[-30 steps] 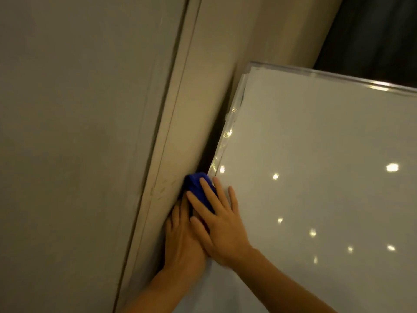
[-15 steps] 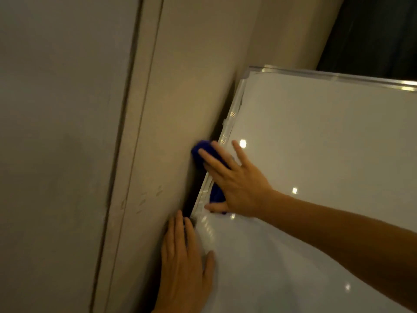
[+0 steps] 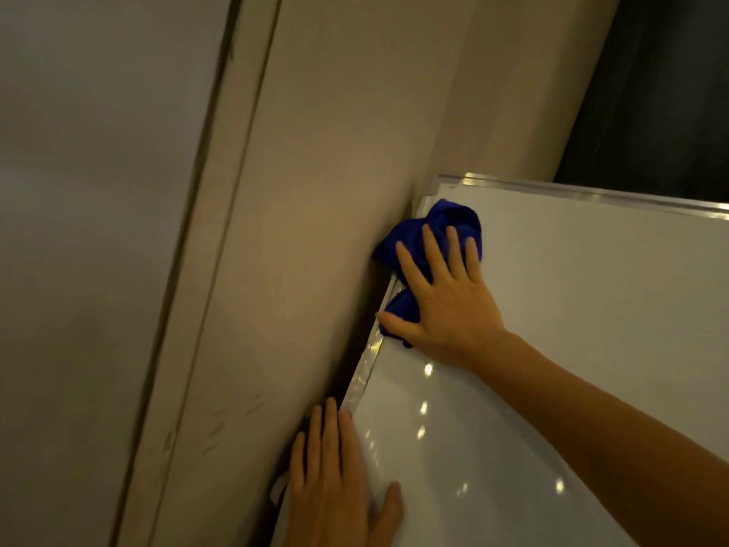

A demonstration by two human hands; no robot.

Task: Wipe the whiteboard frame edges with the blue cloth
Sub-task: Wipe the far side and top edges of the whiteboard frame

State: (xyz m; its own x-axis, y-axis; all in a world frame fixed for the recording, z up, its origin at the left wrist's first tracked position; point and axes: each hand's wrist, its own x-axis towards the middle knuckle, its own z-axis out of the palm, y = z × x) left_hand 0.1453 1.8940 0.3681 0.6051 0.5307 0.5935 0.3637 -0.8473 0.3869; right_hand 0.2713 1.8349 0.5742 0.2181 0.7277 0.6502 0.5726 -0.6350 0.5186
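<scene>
The whiteboard (image 3: pixel 591 329) leans against a beige wall, its silver frame edge (image 3: pixel 371 361) running up the left side to the top left corner. My right hand (image 3: pixel 445 305) lies flat on the crumpled blue cloth (image 3: pixel 438 227), pressing it over that left frame edge just below the corner. The cloth sticks out above my fingertips and under my thumb. My left hand (image 3: pixel 335 479) rests lower down, fingers together over the same frame edge, thumb on the board's face, holding nothing loose.
The beige wall (image 3: pixel 335 191) stands tight against the board's left side, with a door frame strip (image 3: pixel 221 230) and a grey panel further left. A dark area (image 3: pixel 662 92) lies above the board's top frame edge (image 3: pixel 591 197).
My right hand has slid the blue cloth up the left frame edge to near the top corner. My left hand has stayed low on the edge.
</scene>
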